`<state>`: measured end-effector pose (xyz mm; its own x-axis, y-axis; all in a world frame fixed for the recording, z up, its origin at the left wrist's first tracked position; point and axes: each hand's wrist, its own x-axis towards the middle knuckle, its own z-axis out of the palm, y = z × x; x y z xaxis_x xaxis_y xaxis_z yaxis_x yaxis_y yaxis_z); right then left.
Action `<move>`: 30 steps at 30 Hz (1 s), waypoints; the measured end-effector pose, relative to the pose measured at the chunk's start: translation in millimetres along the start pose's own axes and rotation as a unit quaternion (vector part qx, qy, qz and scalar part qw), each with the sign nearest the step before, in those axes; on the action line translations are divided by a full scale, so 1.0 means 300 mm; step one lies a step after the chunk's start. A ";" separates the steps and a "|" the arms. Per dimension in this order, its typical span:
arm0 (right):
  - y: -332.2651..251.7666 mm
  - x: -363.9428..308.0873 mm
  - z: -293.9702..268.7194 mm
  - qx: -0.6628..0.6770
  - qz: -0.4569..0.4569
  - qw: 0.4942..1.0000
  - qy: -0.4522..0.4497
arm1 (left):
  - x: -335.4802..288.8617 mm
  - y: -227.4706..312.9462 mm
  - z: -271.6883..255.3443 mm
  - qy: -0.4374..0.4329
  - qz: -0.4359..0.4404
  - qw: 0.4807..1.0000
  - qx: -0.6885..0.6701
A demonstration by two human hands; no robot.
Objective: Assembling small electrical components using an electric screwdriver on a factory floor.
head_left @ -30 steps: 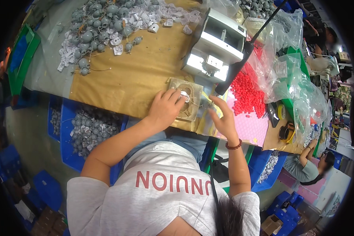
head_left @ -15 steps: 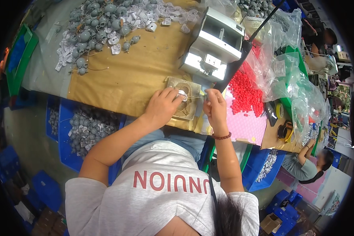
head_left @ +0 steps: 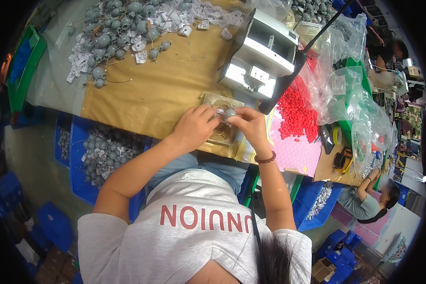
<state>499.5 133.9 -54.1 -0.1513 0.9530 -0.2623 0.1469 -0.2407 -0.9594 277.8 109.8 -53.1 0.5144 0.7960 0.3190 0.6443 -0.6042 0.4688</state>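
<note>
Above a square, pale fixture block (head_left: 211, 99) near the table's front edge, my two hands are close together. My left hand (head_left: 196, 125) pinches a small white plastic piece (head_left: 219, 112), mostly covered by the fingertips. A round grey ball (head_left: 230, 113) sits between the thumb and fingers of my right hand (head_left: 252, 126), right beside the white piece. Whether the two parts touch, I cannot tell. The block lies under my hands and is partly hidden by them.
Grey balls on cords (head_left: 104, 41) and white plastic pieces (head_left: 184, 31) are heaped at the far left. A white-and-silver machine (head_left: 265, 45) stands beyond my hands. Small red parts (head_left: 296, 111) lie to the right, near plastic bags (head_left: 333, 92). A blue bin (head_left: 75, 163) hangs below the table's edge.
My right hand has moved left to my left hand, bringing the grey ball against or beside the white piece. My left hand stays nearly where it was.
</note>
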 end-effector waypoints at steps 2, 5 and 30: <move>0.042 0.003 0.038 -0.164 -0.121 0.977 0.062 | 0.001 -0.006 -0.001 0.005 0.008 1.000 -0.007; 0.021 0.010 0.070 -0.276 -0.232 0.927 0.101 | 0.001 -0.012 0.006 0.041 0.022 0.999 0.000; -0.103 0.169 -0.203 -0.106 -0.270 0.886 0.361 | 0.081 0.027 0.049 0.043 -0.070 0.996 0.021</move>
<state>546.8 200.8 -31.3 0.3981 0.8060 0.4381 0.4356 0.2542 -0.8635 304.0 123.7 -53.7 0.3688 0.8718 0.3225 0.7302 -0.4864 0.4799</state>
